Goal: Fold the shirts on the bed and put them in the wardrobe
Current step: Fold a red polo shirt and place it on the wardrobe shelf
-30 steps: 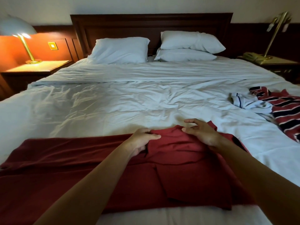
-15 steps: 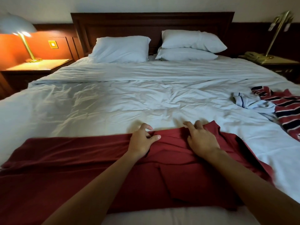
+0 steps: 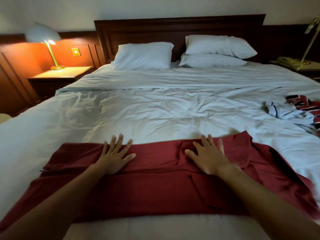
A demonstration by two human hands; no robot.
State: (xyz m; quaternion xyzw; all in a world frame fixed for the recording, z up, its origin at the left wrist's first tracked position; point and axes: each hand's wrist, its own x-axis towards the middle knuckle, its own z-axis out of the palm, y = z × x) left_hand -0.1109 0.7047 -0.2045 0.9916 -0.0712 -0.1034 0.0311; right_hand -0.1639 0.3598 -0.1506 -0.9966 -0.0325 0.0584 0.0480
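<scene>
Both grips wide, palms down | left hand (image 3: 115, 157), right hand (image 3: 208, 158) pressed dark-red fabric shirt (image 3: 155, 187) onto white-sheeted bed (image 3: 155, 110) | probably smoothing its fold

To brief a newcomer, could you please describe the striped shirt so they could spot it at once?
Take the bed and follow its right edge about halfway down. There the striped shirt lies crumpled beside a white garment. Its red, navy and white bands set it apart from that pale piece and from the plain red shirt at the foot.
</scene>
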